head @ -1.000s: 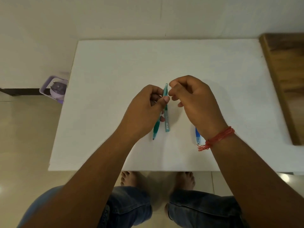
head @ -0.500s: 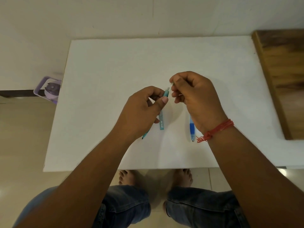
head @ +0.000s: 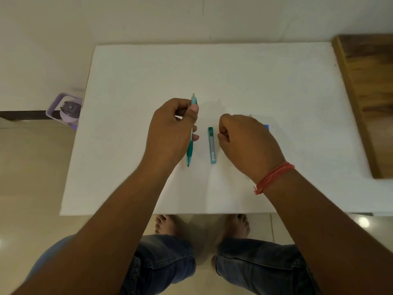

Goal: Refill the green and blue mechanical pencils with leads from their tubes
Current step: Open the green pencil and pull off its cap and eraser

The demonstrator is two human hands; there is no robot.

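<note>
My left hand grips the green mechanical pencil around its upper half, tip pointing toward me just above the white table. The pencil's pale top end sticks out above my thumb. The green lead tube lies flat on the table between my hands, touching neither. My right hand hovers low to the tube's right with its fingers curled shut; nothing shows in them. A corner of something blue peeks out behind that hand, and the rest of it is hidden.
A wooden surface adjoins the table's right side. A purple container stands on the floor off the table's left edge. My knees and feet are below the near edge.
My hands have parted: the left carried the green pencil leftward, and the right dropped down to the right, over the blue item. The green lead tube now lies uncovered between them.
</note>
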